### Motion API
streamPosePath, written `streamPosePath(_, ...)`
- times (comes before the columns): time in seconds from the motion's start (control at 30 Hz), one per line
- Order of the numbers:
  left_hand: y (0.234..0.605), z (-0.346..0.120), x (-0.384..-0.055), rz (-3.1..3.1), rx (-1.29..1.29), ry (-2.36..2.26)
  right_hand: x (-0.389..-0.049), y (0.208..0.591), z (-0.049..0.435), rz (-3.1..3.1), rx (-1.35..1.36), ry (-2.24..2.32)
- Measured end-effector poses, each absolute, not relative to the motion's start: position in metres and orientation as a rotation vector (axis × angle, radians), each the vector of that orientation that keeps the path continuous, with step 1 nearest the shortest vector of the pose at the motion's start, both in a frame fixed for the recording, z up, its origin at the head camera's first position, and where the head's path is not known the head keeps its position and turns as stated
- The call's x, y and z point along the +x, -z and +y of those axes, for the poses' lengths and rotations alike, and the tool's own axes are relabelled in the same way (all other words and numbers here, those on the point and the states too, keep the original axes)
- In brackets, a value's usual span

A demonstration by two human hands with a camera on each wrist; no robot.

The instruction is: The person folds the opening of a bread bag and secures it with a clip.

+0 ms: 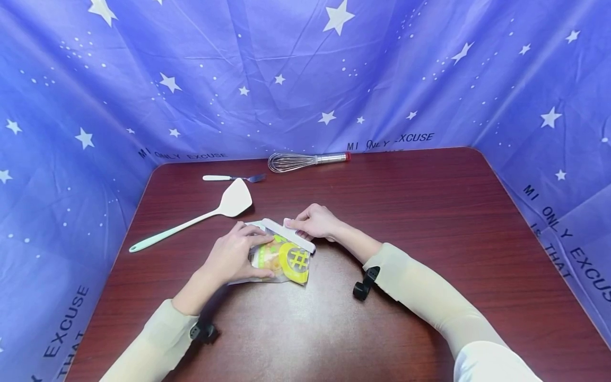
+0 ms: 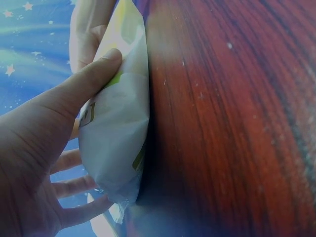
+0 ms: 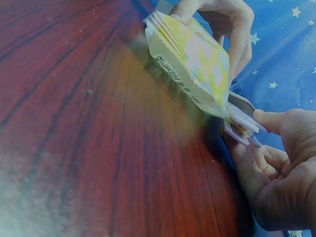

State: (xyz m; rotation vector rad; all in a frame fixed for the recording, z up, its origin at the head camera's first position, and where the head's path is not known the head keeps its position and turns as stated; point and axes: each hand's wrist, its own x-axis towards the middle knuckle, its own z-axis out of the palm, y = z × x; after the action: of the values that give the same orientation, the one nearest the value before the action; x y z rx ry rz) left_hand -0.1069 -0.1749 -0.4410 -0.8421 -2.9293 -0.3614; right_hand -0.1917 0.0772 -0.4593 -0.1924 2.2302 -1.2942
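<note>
A clear and yellow-green snack bag (image 1: 297, 263) lies on the table in the head view, its printed side up. My left hand (image 1: 235, 251) grips it from the left, with the thumb along the near side and the fingers over the far side. Across the bag's far right edge runs a white bag clip (image 1: 292, 236). My right hand (image 1: 319, 221) pinches the clip's handle between thumb and fingers. In the right wrist view, the clip's arms (image 3: 242, 124) stand on either side of the bag's gathered edge.
Left of the bag lies a white spatula (image 1: 235, 200) with a pale green handle. A white-handled fork (image 1: 234, 178) and a metal whisk (image 1: 307, 161) lie near the table's (image 1: 415, 212) back edge. Blue star-printed cloth (image 1: 296, 79) hangs around the table.
</note>
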Motion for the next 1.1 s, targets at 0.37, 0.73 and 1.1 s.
streamPosePath(0.37,0.438,-0.176,-0.106,-2.931,-0.840,0.348,-0.195,0.458,0.073,2.180,-0.187,1.312)
streamPosePath(0.73,0.444,-0.171,-0.103,-2.904,-0.874,0.355,-0.193,0.468,0.080,2.174,-0.217,1.296)
streamPosePath(1.1,0.441,-0.174,-0.105,-2.876,-0.843,0.353,-0.194,0.462,0.075,2.174,-0.180,1.314)
